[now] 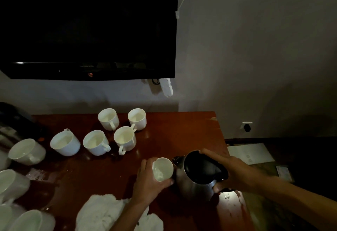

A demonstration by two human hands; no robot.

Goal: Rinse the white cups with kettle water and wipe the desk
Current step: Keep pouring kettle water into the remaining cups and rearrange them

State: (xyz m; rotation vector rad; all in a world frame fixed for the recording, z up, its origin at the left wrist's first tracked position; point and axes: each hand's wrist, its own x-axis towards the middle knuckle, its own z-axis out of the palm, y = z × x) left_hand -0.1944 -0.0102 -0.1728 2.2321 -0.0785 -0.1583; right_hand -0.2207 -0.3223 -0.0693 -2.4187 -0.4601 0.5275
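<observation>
White cloth [102,214] lies crumpled at the near edge of the bench [191,132], just left of the left forearm. Farther left of the left hand [147,183], tipped cups [27,151] lie near spilled water, and beyond it five upright cups [96,142] cluster. That hand grips a small white cup [162,169], tilted against the steel kettle [195,181]. Immediately right, the right hand [235,172] grasps the kettle's dark top and handle, its lid open.

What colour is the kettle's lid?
Black, on the silver kettle; head view.
</observation>
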